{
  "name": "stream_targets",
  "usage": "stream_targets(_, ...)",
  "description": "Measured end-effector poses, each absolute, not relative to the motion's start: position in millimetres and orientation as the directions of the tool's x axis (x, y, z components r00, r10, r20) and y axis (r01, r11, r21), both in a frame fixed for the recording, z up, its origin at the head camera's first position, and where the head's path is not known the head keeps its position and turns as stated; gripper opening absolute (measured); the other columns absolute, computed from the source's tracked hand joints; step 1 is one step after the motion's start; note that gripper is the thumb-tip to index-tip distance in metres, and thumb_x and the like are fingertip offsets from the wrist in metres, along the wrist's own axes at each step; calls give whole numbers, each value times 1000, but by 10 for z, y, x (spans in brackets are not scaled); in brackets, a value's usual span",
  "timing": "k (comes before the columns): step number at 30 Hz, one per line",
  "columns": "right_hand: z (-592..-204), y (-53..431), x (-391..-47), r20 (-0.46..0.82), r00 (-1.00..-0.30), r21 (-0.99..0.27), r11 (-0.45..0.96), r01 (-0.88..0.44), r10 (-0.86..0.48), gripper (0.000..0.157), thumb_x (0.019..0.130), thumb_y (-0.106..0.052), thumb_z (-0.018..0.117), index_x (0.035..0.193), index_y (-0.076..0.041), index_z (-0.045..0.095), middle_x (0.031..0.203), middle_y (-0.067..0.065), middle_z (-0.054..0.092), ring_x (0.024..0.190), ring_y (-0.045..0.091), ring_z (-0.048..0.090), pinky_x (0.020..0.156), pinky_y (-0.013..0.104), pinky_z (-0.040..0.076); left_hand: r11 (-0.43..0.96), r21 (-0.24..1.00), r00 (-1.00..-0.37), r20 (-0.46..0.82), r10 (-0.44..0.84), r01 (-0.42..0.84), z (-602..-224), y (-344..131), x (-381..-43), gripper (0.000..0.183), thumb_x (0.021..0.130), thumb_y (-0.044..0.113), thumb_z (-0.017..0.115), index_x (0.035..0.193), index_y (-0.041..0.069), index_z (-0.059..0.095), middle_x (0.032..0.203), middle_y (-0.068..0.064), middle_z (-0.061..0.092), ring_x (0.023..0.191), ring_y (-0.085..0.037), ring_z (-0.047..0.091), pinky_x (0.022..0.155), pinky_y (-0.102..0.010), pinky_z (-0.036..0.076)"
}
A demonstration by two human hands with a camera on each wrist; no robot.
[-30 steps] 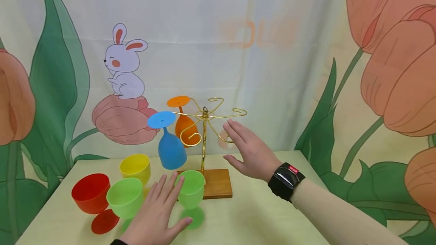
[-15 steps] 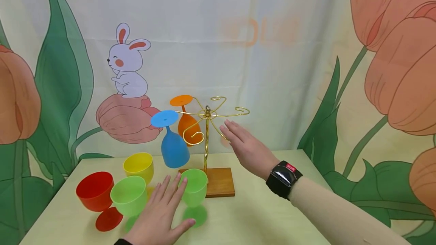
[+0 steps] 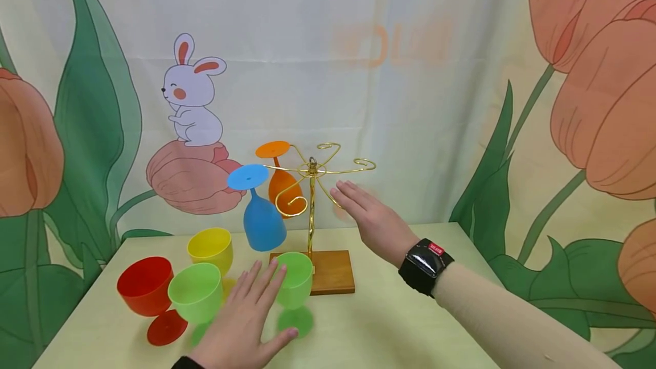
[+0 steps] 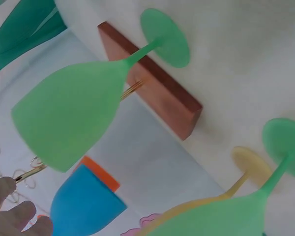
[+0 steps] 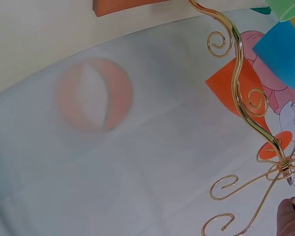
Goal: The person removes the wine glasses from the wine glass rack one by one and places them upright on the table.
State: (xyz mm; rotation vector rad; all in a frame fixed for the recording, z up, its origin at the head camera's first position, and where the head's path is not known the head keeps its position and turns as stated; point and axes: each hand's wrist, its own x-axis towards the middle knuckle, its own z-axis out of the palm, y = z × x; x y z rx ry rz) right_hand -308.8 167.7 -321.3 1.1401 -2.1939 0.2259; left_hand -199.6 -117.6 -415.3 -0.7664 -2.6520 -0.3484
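My left hand, fingers spread and straight, holds nothing. It hovers between two upright light green goblets, overlapping the near-centre green goblet and the left green goblet in the head view. My right hand is flat with fingers together, its fingertips right at a curled arm of the gold wire stand. A blue goblet and an orange goblet hang upside down by their feet from the stand's left arms. In the left wrist view, fingertips show at the lower left corner.
A red goblet and a yellow goblet stand upright at the table's left. The stand rises from a wooden base. Behind the pale table hangs a printed curtain with tulips and a rabbit.
The head view has shifted slightly, so the scene sits a little further right. My right hand has come slightly closer to the stand's post. The left hand keeps its pose, and the goblets stay put.
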Motion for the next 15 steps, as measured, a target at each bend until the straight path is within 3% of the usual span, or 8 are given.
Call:
stream_targets(4, -3219, 1687, -3088, 620, -408, 142, 607, -782, -670, 77, 79, 25, 50, 148, -8, 39, 149, 11, 40, 139, 24, 35, 112, 35, 31, 808, 165, -742, 529, 411, 565, -3911, -1193, -1982, 92, 82, 58, 66, 153, 15, 27, 151, -4, 35, 136, -27, 32, 107, -50, 36)
stream_targets(7, -3224, 1694, -3097, 626, -399, 151, 606, -781, -670, 76, 79, 25, 50, 147, -7, 39, 148, 12, 42, 138, 24, 36, 112, 35, 29, 806, 160, -680, 642, 354, 570, -3675, -1225, -2032, 84, 80, 39, 73, 148, 9, 34, 139, -10, 44, 127, -29, 40, 102, -52, 40)
stream_targets(11, -3226, 1696, -3110, 634, -384, 163, 601, -783, -672, 75, 79, 25, 50, 147, -6, 40, 147, 13, 43, 138, 25, 37, 113, 35, 28, 834, 98, -592, 749, 298, 544, -3371, -1292, -2212, 84, 75, 22, 73, 147, 3, 34, 140, -21, 42, 130, -40, 36, 104, -60, 33)
stream_targets(15, -3228, 1684, -3113, 637, -382, 166, 603, -780, -670, 75, 79, 24, 50, 147, -6, 40, 148, 12, 42, 138, 24, 37, 113, 35, 28, 867, 59, -573, 772, 274, 494, -3165, -1342, -2462, 83, 77, 11, 72, 148, 0, 31, 146, -25, 36, 134, -47, 30, 108, -62, 27)
